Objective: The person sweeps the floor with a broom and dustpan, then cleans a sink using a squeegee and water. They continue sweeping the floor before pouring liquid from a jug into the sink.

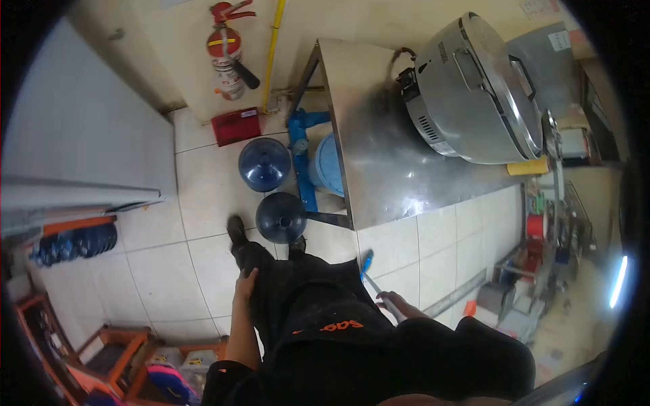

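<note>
My right hand (399, 304) is closed round a thin pale stick with a blue end (367, 260), which slants down towards the floor tiles. Whether it is a broom, a mop or another tool I cannot make out. On the other side, my left hand (246, 283) hangs against my dark trouser leg; its thumb shows, while the other fingers are mostly hidden. Just ahead of my shoes stand two large round water bottles on the floor, a blue one (264, 164) and a darker one (281, 217).
A steel table (386, 176) bears a big metal cooker (467, 95); a blue lidded bucket (330, 164) sits underneath. A fire extinguisher (227, 57) hangs above a red box (235, 126). Orange-framed racks (112, 352) stand behind at left, and a grey cabinet (81, 115) rises farther forward.
</note>
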Demonstrator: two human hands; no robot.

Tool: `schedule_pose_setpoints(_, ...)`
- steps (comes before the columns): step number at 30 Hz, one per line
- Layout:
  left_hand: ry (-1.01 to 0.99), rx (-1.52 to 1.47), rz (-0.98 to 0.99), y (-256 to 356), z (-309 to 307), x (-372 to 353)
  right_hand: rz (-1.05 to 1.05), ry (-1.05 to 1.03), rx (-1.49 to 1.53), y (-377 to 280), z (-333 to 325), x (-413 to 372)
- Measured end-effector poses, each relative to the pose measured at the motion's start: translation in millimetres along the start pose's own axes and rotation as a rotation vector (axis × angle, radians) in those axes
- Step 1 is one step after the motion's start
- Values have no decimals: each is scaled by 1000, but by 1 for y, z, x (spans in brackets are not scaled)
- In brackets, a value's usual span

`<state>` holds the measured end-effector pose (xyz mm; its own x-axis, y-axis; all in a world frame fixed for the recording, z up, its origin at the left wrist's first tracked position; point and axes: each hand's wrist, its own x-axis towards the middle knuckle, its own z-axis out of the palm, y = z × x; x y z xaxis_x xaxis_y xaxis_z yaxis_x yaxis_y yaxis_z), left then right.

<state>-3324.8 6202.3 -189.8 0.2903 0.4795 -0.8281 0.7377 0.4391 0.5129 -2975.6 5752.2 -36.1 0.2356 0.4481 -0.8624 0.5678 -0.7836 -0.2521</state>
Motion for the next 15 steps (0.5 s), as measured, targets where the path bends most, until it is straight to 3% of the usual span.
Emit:
schedule_pose_setpoints(1,-39,16,-1,16,-9,22,8,-64,73,-25,-6,-10)
schedule_pose_setpoints(3,-286,494,29,56,-30,65,70,-164,239,-73,-12,-14)
schedule_pose_setpoints(4,-325,521,38,78,-47,84,47,-138,372,-74,14,-3)
schedule_pose_setpoints(5,-328,565,-3,99,-65,102,253,-227,664,-98,22,1)
schedule_pose_setpoints(7,-324,617,-97,132,-78,125,196,-136,1267,-133,41,0)
schedule_pose_setpoints(8,-426,587,-97,113,-92,157,387,-124,1103,-188,9,3)
schedule_pose_setpoints(9,-454,593,-108,129,-100,160,483,-166,1330,-208,-5,2)
schedule_pose_setpoints(11,-596,418,-226,189,-134,144,744,-173,1354,-260,-39,14)
schedule_pose_setpoints(12,-537,536,-101,161,-130,161,771,-174,1370,-275,-40,16)
schedule_pose_setpoints(15,-526,529,-155,155,-128,177,939,-128,1505,-302,-54,23)
